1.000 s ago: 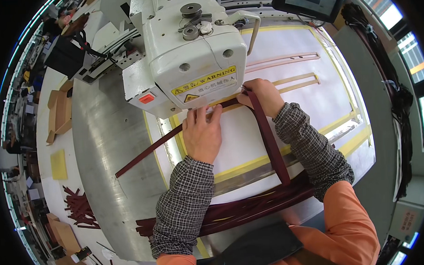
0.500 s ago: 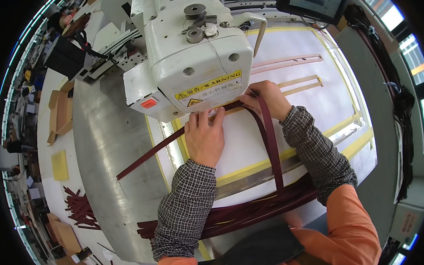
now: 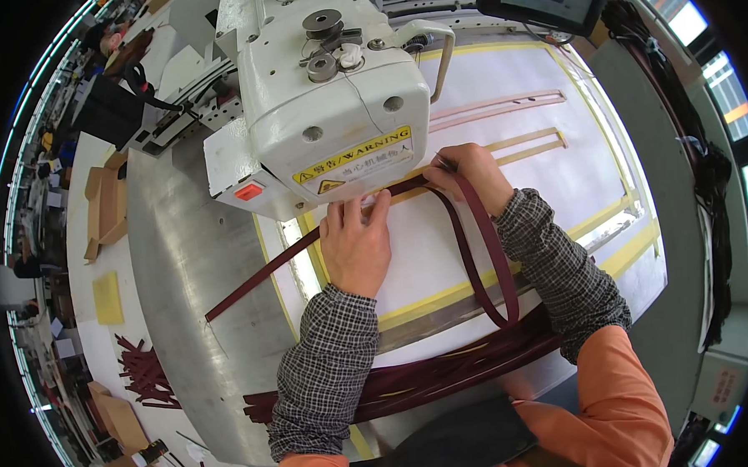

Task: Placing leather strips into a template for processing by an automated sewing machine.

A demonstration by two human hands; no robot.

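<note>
A long maroon strap [image 3: 263, 276] runs slantwise across the white template sheet [image 3: 425, 248], its left end over the metal bed. Under the front of the sewing machine head [image 3: 334, 93], my left hand [image 3: 356, 249] has its fingertips closed down on the strap; the tips are partly hidden. My right hand [image 3: 474, 179] pinches the strap further right, beside the machine head. Below the right fingers the strap hangs in a rounded loop reaching the lower edge of the sheet. A thick bundle of maroon straps [image 3: 447, 379] lies in front of me, beneath my left forearm.
Slots edged in tan [image 3: 529, 149] and pink [image 3: 502, 108] mark the sheet beyond my right hand. A control screen [image 3: 547, 0] stands at the far right. To the left are the bare metal bed [image 3: 174, 242], a cardboard box [image 3: 106, 208], a yellow pad [image 3: 106, 298] and short maroon pieces [image 3: 146, 373].
The hanging part of the strap has opened from a narrow fold into a wider, rounder loop. Both hands keep their places on the strap, and the view has shifted slightly.
</note>
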